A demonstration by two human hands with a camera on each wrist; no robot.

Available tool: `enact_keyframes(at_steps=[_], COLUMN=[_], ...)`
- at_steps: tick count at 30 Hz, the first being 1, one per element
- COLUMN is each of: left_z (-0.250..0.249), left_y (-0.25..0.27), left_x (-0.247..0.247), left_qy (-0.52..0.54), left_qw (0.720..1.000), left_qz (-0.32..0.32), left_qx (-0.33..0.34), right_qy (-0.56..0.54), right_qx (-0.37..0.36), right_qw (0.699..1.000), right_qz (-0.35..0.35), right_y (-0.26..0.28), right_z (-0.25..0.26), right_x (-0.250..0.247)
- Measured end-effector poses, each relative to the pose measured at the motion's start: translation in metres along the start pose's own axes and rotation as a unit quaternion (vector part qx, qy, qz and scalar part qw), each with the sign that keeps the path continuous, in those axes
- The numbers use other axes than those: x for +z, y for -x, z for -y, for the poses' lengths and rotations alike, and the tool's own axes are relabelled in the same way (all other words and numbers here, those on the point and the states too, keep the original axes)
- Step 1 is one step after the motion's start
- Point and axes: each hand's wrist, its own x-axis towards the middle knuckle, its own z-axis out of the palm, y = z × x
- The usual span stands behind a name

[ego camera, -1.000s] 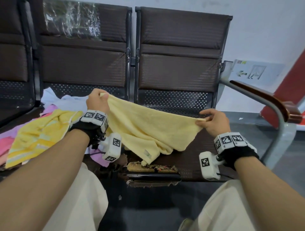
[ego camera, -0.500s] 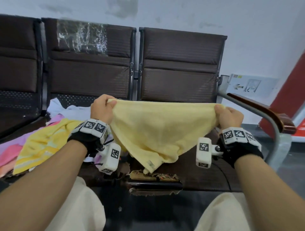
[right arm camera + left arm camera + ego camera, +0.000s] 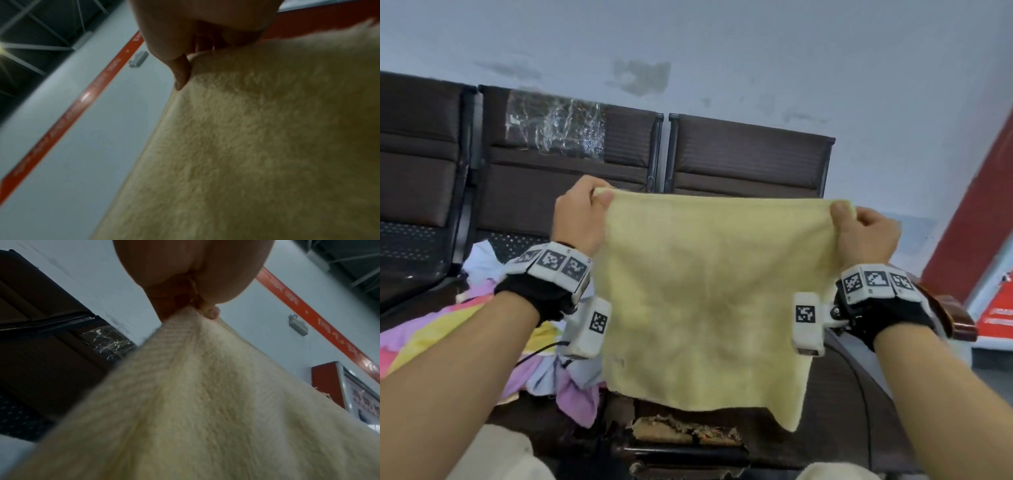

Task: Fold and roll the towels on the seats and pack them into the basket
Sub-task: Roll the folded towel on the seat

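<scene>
The front edge of the right-hand seat point(image 3: 681, 435) is torn, its padding showing through the cover. Just above it hangs the pale yellow towel point(image 3: 705, 308), spread flat in the air and clear of the seat — its lower right corner droops lowest. The left hand point(image 3: 580, 222) pinches the towel's top left corner between thumb and curled fingers; the left wrist view shows the cloth bunched where the fingertips point(image 3: 211, 314) close on it. The right hand point(image 3: 866, 236) grips the top right corner the same way, thumb over the edge, and the right wrist view shows the thumb point(image 3: 180, 73) pressed along the hem. The top edge runs taut and nearly level between the two hands.

On the middle seat, to the left, lies a heap of towels point(image 3: 482, 329) — yellow, pink, lilac and white — untidy and unfolded. Behind stand the dark brown seat backs point(image 3: 750, 157), one carrying a patch of clear plastic film point(image 3: 554, 126). Beyond them is the grey wall point(image 3: 722, 51).
</scene>
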Motion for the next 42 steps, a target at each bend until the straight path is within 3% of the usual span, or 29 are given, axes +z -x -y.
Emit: enact_keyframes(at_steps=[5, 10, 15, 18, 21, 22, 24, 26, 28, 30, 34, 38, 42], left_z=[0.031, 0.053, 0.058, 0.054, 0.049, 0.048, 0.05, 0.054, 0.056, 0.056, 0.049, 0.043, 0.039], left_y=[0.029, 0.05, 0.058, 0.063, 0.069, 0.07, 0.073, 0.079, 0.088, 0.093, 0.096, 0.101, 0.106], left_x=[0.038, 0.079, 0.102, 0.114, 0.126, 0.129, 0.135, 0.139, 0.142, 0.144, 0.141, 0.137, 0.135], left_qy=[0.032, 0.146, 0.204, 0.237, 0.249, 0.25, 0.238, 0.199, 0.176, 0.168, 0.205, 0.218, 0.216], left_qw=[0.992, 0.96, 0.941, 0.92, 0.903, 0.899, 0.898, 0.91, 0.912, 0.911, 0.901, 0.886, 0.861], left_qz=[0.081, 0.108, 0.14, 0.173, 0.209, 0.222, 0.239, 0.255, 0.281, 0.303, 0.325, 0.349, 0.404], left_qx=[-0.092, -0.213, -0.232, -0.259, -0.28, -0.284, -0.281, -0.26, -0.241, -0.224, -0.203, -0.215, -0.221], right_qy=[0.061, -0.018, -0.082, -0.141, -0.241, -0.237, -0.139, 0.016, 0.11, 0.095, 0.019, 0.077, 0.06], right_qx=[0.119, 0.216, 0.248, 0.237, 0.221, 0.209, 0.162, 0.07, -0.054, -0.127, -0.039, -0.062, -0.058], right_qw=[0.989, 0.972, 0.946, 0.919, 0.859, 0.852, 0.877, 0.905, 0.901, 0.898, 0.902, 0.871, 0.876], right_qz=[0.068, 0.094, 0.192, 0.28, 0.394, 0.417, 0.43, 0.42, 0.417, 0.41, 0.431, 0.481, 0.474], right_y=[0.019, 0.037, 0.06, 0.066, 0.07, 0.073, 0.08, 0.085, 0.088, 0.091, 0.093, 0.104, 0.109], right_z=[-0.058, -0.098, -0.118, -0.11, -0.104, -0.105, -0.11, -0.116, -0.115, -0.11, -0.112, -0.12, -0.117], right_x=[0.017, 0.038, 0.053, 0.059, 0.064, 0.065, 0.068, 0.072, 0.073, 0.075, 0.079, 0.077, 0.08])
